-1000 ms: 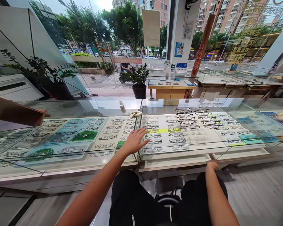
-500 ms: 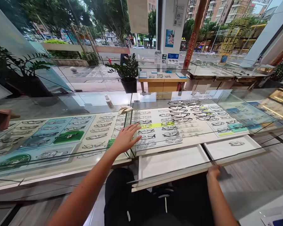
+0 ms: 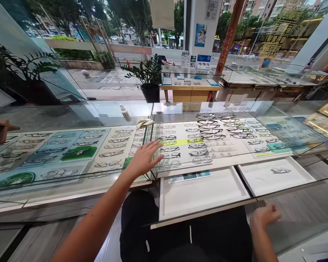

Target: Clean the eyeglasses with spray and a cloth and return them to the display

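My left hand (image 3: 144, 158) lies flat and open on the glass top of an eyeglass display counter (image 3: 71, 120), at the seam between two cases. A white drawer tray (image 3: 205, 191) is pulled out toward me below the counter, with a strip of cards (image 3: 189, 176) at its back. A second tray (image 3: 276, 175) beside it holds one pair of glasses (image 3: 280, 170). My right hand (image 3: 264, 215) hovers just off the drawer's front right corner, blurred by motion. Rows of eyeglass frames (image 3: 207, 131) lie under the glass.
A small spray bottle (image 3: 125, 113) and a folded cloth (image 3: 144, 123) sit on the counter top. A potted plant (image 3: 149, 78) and further display counters (image 3: 191, 85) stand beyond. A wooden piece (image 3: 0, 129) juts in at left. My dark-trousered legs (image 3: 180, 236) are below the drawer.
The drawer trays have slid out from under the counter toward me. My right hand, which was on the drawer's front edge, has come off it and moved right. The left hand stayed put.
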Action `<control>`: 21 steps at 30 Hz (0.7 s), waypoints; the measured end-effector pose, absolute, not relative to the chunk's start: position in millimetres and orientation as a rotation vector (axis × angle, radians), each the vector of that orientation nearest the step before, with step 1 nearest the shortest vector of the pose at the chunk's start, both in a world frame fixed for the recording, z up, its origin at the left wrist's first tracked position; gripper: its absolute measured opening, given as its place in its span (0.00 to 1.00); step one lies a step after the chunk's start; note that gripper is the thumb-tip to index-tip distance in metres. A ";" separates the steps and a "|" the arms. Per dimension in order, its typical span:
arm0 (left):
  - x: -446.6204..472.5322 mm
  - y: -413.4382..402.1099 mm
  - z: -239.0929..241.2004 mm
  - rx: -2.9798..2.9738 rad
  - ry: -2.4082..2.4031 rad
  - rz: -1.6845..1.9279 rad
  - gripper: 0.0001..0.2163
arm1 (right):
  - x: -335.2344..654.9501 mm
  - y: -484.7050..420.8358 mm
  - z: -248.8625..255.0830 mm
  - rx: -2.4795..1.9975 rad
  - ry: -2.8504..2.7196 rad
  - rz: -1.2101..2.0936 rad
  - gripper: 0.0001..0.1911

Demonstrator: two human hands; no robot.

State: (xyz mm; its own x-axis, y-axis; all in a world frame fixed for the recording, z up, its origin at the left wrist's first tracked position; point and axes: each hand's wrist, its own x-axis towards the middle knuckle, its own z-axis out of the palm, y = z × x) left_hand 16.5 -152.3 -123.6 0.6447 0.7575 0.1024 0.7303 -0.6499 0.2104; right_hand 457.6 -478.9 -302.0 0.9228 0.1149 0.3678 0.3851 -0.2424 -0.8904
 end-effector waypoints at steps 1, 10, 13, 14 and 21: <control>16.5 -152.8 -123.1 2.706 1.236 0.275 0.31 | 450.4 -481.8 -289.9 -1.784 -0.310 -0.356 0.15; 18.0 -154.5 -123.3 2.693 1.277 0.262 0.30 | 460.9 -416.5 -117.7 -1.775 -1.295 -0.561 0.13; 17.0 -152.2 -125.3 2.696 1.279 0.273 0.30 | 499.9 -353.5 -94.4 -2.024 -1.414 -0.596 0.19; 16.5 -151.1 -126.0 2.699 1.277 0.278 0.30 | 512.6 -332.6 -90.5 -2.133 -1.462 -0.571 0.19; 14.6 -148.1 -127.8 2.697 1.251 0.310 0.30 | 570.0 -249.0 -76.4 -2.604 -1.829 -0.364 0.16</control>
State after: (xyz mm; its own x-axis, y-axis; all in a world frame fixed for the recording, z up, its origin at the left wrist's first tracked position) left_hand 14.6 -148.1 -127.8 0.6304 0.7665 0.1227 0.7349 -0.6402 0.2236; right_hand 570.0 -249.0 -76.4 0.3226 0.9347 0.1491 0.9207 -0.3464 0.1797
